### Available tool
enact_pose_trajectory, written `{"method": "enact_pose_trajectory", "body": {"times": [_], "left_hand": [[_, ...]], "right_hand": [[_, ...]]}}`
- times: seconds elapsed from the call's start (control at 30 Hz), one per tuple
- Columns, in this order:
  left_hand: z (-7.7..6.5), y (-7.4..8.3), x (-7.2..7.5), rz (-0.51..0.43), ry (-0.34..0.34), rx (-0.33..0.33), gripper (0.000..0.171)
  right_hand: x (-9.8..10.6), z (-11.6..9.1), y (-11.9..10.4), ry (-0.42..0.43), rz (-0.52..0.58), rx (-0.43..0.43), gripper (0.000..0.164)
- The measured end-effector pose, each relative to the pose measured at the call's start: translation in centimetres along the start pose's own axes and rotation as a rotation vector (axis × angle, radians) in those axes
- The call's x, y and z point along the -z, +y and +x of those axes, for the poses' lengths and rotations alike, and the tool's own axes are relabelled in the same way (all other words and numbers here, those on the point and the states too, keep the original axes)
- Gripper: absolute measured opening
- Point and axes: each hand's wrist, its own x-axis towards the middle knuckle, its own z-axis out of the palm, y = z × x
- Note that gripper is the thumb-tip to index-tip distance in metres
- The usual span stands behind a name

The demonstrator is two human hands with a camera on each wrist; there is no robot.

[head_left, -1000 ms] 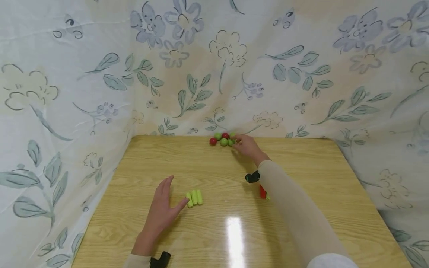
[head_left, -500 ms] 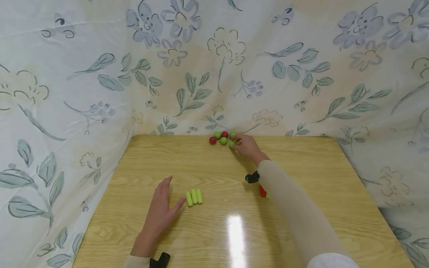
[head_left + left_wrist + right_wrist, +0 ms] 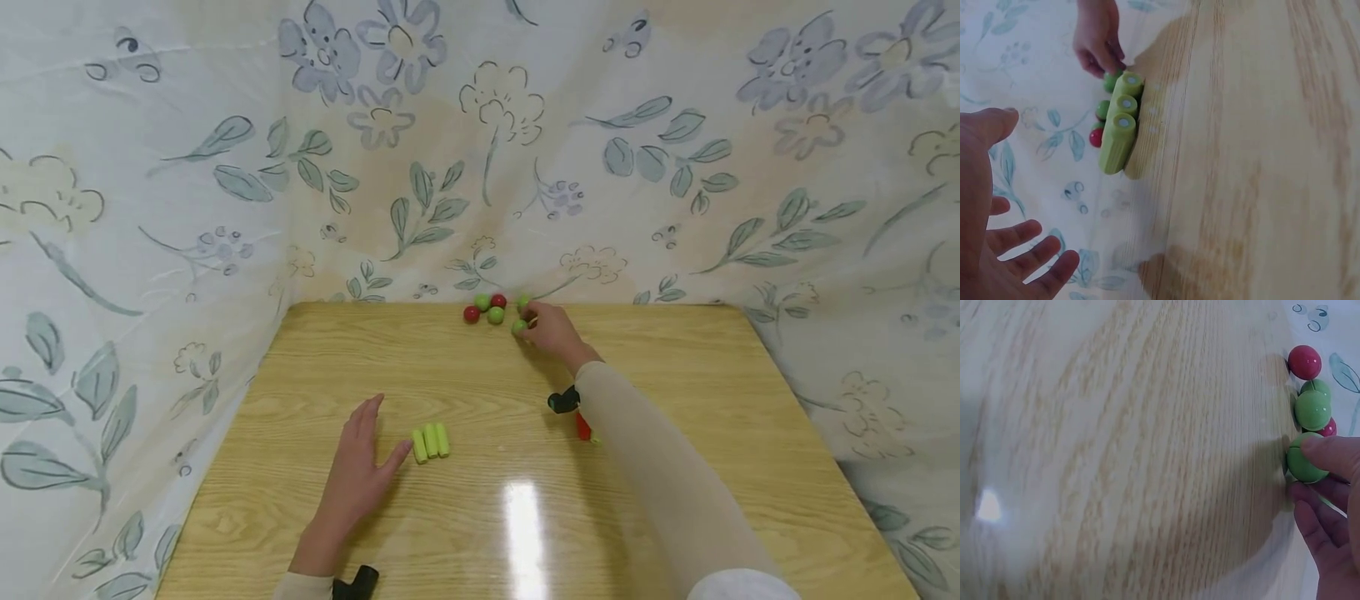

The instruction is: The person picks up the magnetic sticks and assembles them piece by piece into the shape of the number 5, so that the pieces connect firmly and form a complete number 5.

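Note:
At the far edge of the table, my right hand holds a small green ball with the thumb on its side. Another green ball sits just behind, by the fingers. To their left lies a cluster of a red ball, a green ball and a few more in both colours. My left hand has its fingers spread and its thumb close to three light-green ribbed sticks, which lie side by side. In the left wrist view, these sticks partly hide the balls.
A red piece and a light-green piece lie partly hidden under my right sleeve. Floral cloth rises behind the wooden table and along its sides.
The two green balls at my right hand now stand slightly apart from the cluster, with the near one drawn a little toward me. My left hand stays beside the sticks.

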Motion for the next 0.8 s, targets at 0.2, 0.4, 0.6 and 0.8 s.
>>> {"method": "enact_pose_trajectory", "body": {"times": [0.2, 0.4, 0.6, 0.8], "left_hand": [[0.04, 0.11, 0.04, -0.006, 0.001, -0.009, 0.085], [0.11, 0.36, 0.07, -0.008, -0.009, -0.006, 0.084], [0.23, 0.38, -0.05, 0.004, -0.005, -0.013, 0.084], [0.63, 0.54, -0.61, -0.011, 0.063, -0.106, 0.072]], "right_hand": [[0.13, -0.11, 0.06, -0.001, -0.03, 0.011, 0.033], [0.22, -0.42, 0.27, 0.011, -0.034, 0.018, 0.036], [-0.05, -0.66, 0.44, 0.063, 0.03, 0.011, 0.033], [-0.43, -0.86, 0.27, 0.069, 0.067, 0.055, 0.036]]}}
